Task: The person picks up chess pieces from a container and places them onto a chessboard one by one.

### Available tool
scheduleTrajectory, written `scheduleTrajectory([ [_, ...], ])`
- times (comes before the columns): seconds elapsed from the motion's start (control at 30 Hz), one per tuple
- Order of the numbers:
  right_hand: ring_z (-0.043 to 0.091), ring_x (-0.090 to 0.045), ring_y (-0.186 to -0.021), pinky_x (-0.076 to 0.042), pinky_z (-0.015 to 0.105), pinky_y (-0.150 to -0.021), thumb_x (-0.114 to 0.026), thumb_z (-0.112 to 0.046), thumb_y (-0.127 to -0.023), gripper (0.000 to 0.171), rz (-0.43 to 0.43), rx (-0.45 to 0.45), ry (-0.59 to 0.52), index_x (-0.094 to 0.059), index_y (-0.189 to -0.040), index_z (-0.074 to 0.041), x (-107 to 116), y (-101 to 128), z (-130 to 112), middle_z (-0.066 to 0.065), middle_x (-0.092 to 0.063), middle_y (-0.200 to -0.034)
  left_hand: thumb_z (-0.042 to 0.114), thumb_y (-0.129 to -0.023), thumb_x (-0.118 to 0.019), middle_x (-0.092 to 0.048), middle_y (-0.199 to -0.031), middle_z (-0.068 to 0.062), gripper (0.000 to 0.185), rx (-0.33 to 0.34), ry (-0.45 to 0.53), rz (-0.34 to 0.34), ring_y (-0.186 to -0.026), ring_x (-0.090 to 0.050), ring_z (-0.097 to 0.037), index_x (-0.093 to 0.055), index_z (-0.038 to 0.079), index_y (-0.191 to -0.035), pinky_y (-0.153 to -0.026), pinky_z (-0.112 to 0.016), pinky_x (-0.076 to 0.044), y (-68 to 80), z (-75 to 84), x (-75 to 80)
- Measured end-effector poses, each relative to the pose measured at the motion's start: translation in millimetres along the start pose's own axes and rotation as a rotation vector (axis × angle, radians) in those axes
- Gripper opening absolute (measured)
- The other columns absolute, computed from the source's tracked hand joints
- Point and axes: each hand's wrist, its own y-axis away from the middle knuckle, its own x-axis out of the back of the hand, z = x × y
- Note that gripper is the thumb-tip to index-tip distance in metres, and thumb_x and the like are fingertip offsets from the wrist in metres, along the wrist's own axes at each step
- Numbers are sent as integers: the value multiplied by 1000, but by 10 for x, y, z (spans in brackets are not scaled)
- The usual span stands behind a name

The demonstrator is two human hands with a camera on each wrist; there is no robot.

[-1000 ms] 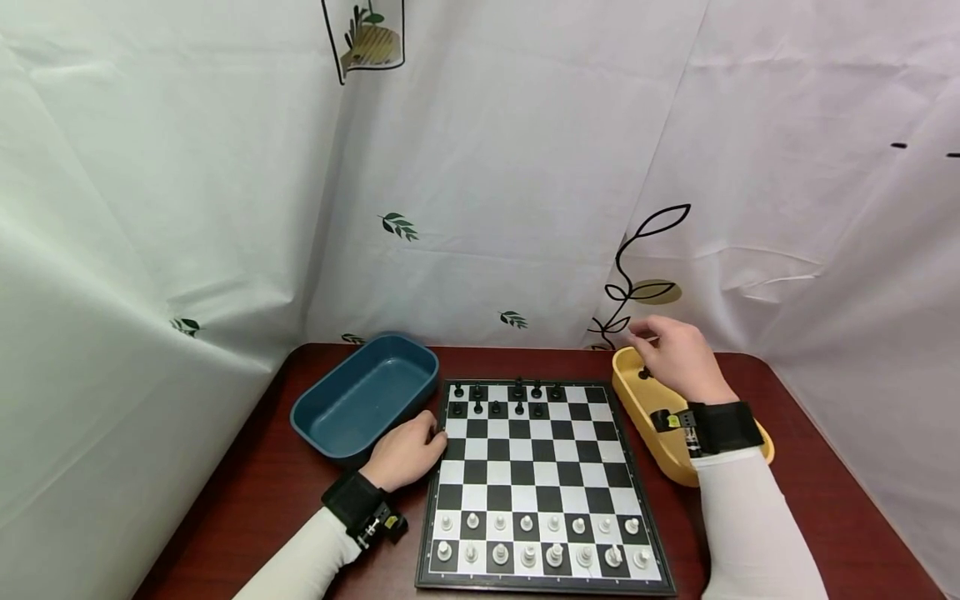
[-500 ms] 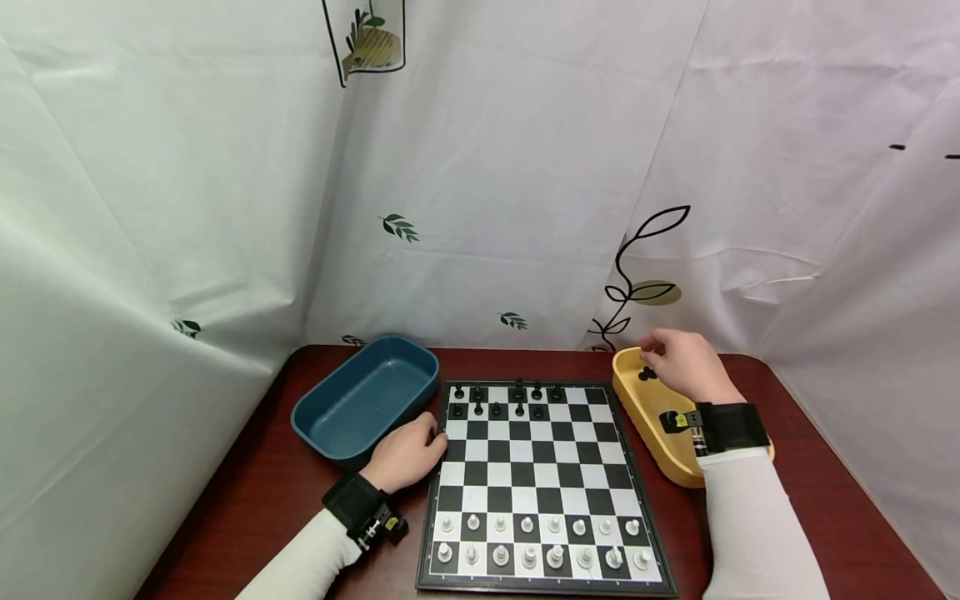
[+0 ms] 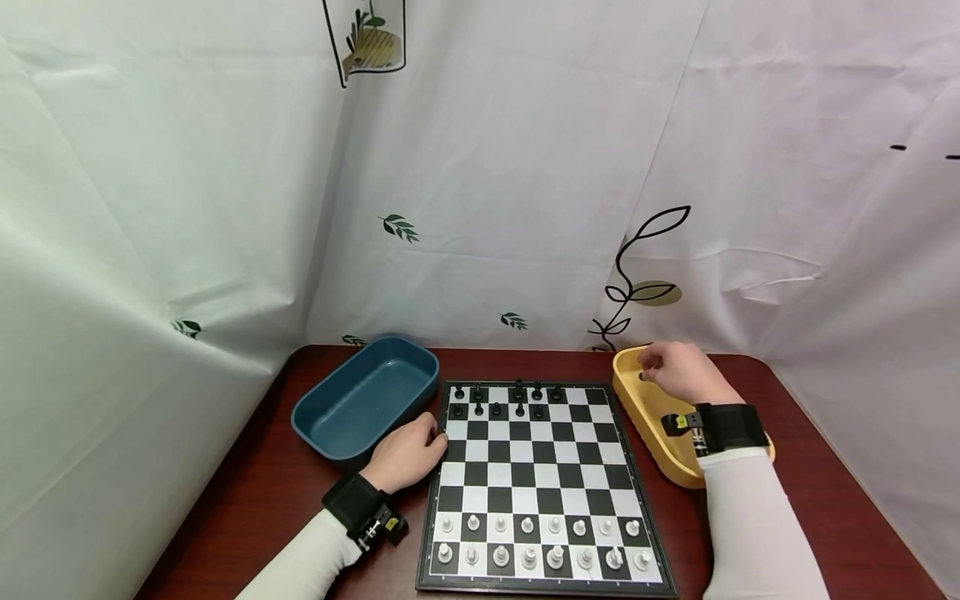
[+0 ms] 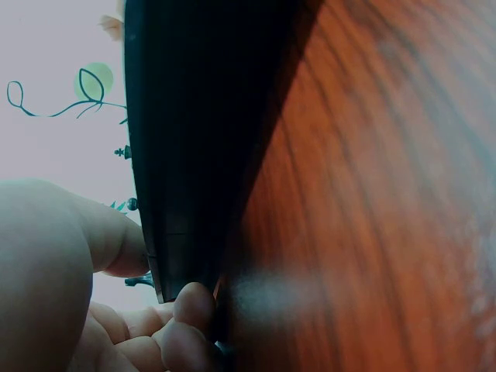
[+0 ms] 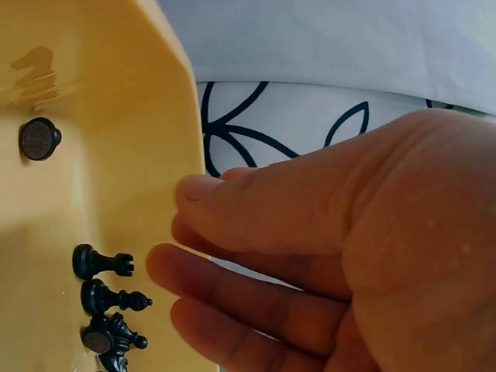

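A black-and-white chessboard point(image 3: 536, 475) lies in the middle of the dark wooden table. Two full rows of white pieces point(image 3: 540, 540) stand at its near end, and several black pieces point(image 3: 506, 398) stand at its far end. My left hand point(image 3: 429, 440) pinches the board's left edge point(image 4: 194, 155), thumb on one face and fingers on the other. My right hand point(image 3: 654, 367) reaches down into a yellow tray point(image 3: 637, 410), fingers stretched toward several black pieces point(image 5: 105, 298) lying in it. Nothing shows between those fingers point(image 5: 232, 271).
A blue tray point(image 3: 302, 418) with nothing in it stands to the left of the board, just beyond my left hand. White printed curtains close in the table at the back and on both sides. Bare table point(image 3: 247, 508) shows at the near left.
My right hand has dropped from above the yellow tray's far end down into it. The left hand and the board have not moved.
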Motion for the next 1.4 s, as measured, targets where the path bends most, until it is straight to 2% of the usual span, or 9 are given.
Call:
scheduleTrajectory([
  [0.2,30,-71,-95,-56,51,-86,-82,-1,-88,25,-97,-28,-43,-82,-113,-1,-57,2,5,14,-80,-106,27,-106,-64,-51,-72,2,17,-3,-3,1,-61,-50,-15,-58,19,-93,-59,-37,-41,-1,6,3],
  [0.37,27,-71,-94,-57,49,-84,-84,-1,-80,28,-136,30,6,-84,-108,-6,-77,23,-4,10,-81,-105,27,-105,-64,-51,-72,2,17,-5,-8,7,-62,-50,-15,-58,19,-92,-59,-37,-41,-3,11,-1],
  [0.53,25,-70,-94,-56,47,-84,-73,0,-79,33,-194,63,37,-84,-109,-9,-113,26,-16,5,-80,-105,27,-105,-64,-51,-72,2,17,-1,-8,2,-63,-50,-15,-58,19,-92,-60,-37,-42,4,29,11],
  [0.77,21,-62,-81,-52,39,-71,-62,8,-76,38,-276,55,-8,-81,-104,-10,-194,0,-27,2,-74,-93,27,-106,-65,-52,-73,2,17,0,-4,-2,-63,-50,-14,-59,18,-93,-61,-36,-42,15,52,28],
  [1.03,25,-68,-89,-54,41,-78,-67,6,-87,33,-306,15,62,-79,-118,0,-218,-35,-115,10,-78,-103,27,-106,-65,-51,-72,3,17,-5,-4,7,-62,-50,-14,-59,19,-92,-60,-36,-41,13,49,28],
  [1.13,24,-65,-85,-53,41,-76,-66,5,-89,27,-299,18,93,-78,-113,-1,-237,-59,-117,8,-76,-98,28,-106,-65,-51,-72,2,17,-5,-6,8,-62,-50,-15,-59,19,-92,-59,-36,-41,2,32,19],
  [1.17,22,-64,-82,-52,40,-75,-66,4,-89,25,-283,31,106,-79,-109,-4,-293,-94,-29,4,-75,-95,28,-106,-65,-51,-72,2,17,-5,-5,8,-62,-50,-15,-59,19,-92,-59,-36,-41,0,27,16],
  [1.3,21,-60,-77,-48,39,-72,-65,2,-90,15,-264,29,117,-75,-94,-10,-326,-108,-19,1,-68,-86,28,-106,-65,-51,-73,2,17,-7,-5,7,-62,-50,-15,-59,19,-93,-60,-37,-41,-3,13,4],
  [1.4,22,-59,-76,-47,38,-70,-63,3,-90,16,-273,5,106,-72,-88,-11,-281,-77,-114,2,-66,-84,28,-105,-64,-51,-72,2,17,-8,-6,10,-62,-49,-15,-58,19,-93,-59,-37,-41,-4,12,1],
])
